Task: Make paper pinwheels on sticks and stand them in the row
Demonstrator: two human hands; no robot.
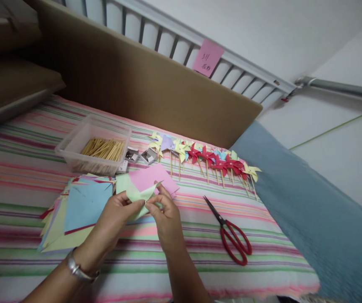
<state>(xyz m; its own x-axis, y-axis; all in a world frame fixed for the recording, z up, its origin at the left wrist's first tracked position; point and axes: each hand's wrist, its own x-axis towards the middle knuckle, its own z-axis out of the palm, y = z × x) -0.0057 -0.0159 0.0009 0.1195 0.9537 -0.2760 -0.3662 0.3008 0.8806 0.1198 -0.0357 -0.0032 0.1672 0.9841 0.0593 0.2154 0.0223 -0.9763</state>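
A pale green paper (pixel 136 194) with its corners folded inward is between my two hands. My left hand (pixel 117 210) pinches it at the left, thumb toward the middle. Fingers closed, my right hand (pixel 165 209) grips the paper's right side, its thumb and forefinger meeting near the centre. A tiny shiny bit shows between the fingertips, too small to name. Pink paper sheets (pixel 158 173) lie just beyond my hands. At the left is a stack of coloured paper squares, with a blue square (pixel 88 204) on top that has cuts running in from its corners.
Red-handled scissors (pixel 233 235) lie to the right on the striped cloth (pixel 196 277). Behind stand a clear plastic box (pixel 70 147) of wooden sticks (pixel 103 149) and small boxes (pixel 149 156) of metal bits. Several finished paper pinwheels (pixel 207 156) line the cardboard (pixel 155 88).
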